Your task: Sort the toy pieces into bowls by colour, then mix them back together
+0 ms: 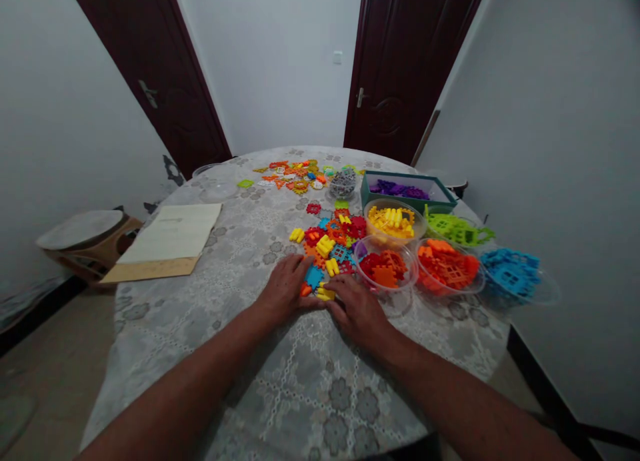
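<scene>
My left hand (286, 289) rests on the near-left edge of a loose pile of plastic building pieces, its fingers and thumb spread apart around them. A blue toothed piece (315, 275) and a small orange piece (305, 289) lie beside its fingers. Across from it, my right hand (358, 309) is curved with thumb and fingers apart, fingertips touching or close to a yellow piece (325, 291). Just beyond the hands are more yellow pieces (325, 246), an orange toothed piece (313, 253) and red flat pieces (356, 227). My palms are hidden from view.
Clear bowls hold red-orange pieces (386, 269), yellow pieces (393, 221), orange pieces (449, 267), green pieces (457, 229), blue pieces (511, 274) and grey pieces (343, 183). A green box (367, 193) contains purple pieces. More pieces (299, 174) lie farther back. Papers (167, 233) are at left.
</scene>
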The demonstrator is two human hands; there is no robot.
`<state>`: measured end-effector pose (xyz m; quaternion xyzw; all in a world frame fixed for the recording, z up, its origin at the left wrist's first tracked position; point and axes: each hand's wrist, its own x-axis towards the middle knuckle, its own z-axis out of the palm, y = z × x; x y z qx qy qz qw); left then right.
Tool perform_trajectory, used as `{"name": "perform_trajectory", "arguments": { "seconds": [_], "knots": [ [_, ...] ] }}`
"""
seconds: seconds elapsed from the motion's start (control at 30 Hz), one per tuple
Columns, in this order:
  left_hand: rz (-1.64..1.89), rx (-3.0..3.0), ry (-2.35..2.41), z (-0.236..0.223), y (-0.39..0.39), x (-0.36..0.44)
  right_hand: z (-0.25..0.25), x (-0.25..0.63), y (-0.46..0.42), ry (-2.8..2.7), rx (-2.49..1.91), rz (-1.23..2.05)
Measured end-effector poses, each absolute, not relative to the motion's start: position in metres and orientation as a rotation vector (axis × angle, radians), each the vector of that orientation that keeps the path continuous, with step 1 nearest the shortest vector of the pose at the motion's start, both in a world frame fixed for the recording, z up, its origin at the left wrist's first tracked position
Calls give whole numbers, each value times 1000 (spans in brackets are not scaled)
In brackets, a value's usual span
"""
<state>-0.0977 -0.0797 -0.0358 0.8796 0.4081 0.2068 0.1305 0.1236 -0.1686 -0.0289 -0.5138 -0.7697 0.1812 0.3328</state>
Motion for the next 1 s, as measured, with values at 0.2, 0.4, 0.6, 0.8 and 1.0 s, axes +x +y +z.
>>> {"name": "perform_trajectory", "arguments": {
  "seconds": [0.2, 0.4, 0.6, 0.8, 1.0],
  "knots": [
    [667, 2589, 1046, -34, -72, -103, -34, 123, -169, -1967, -1395, 471],
    [736, 2526, 940, -38, -77, -105, -32, 119, -168, -1986, -1419, 452],
    [732, 2485, 880, -40, -77, -106, -29, 118, -166, -2009, -1419, 461],
    [733, 2526, 860, -46, -74, -110, -29, 119, -165, -1999, -1425, 488],
    [814, 2640, 797, -43, -76, -110, -25, 121, -168, -1923, -1423, 507]
  ]
}}
